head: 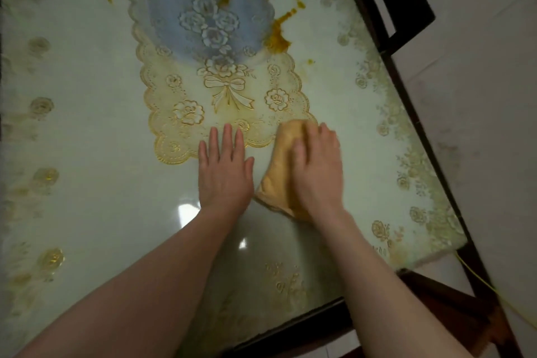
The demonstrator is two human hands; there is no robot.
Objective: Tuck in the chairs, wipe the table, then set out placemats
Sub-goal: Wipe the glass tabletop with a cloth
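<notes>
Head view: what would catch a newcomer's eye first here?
Orange-yellow smears stand out on the far part of the glossy floral table, around the blue-and-gold lace placemat. Nearer, the right hand presses a bunched yellow cloth at the placemat's corner, and the left hand lies flat beside it.

Left hand [224, 174]: bare, with four long fingers and a thumb, all easy to see.
Right hand [318, 171]: bare; the fingers look a bit blurry, so small marks on them cannot be made out.
Left arm [151, 279]: bare skin from the wrist behind the hand right to the picture's edge.
Right arm [389, 279]: bare skin too, from the wrist behind the hand to the bottom edge.
</notes>
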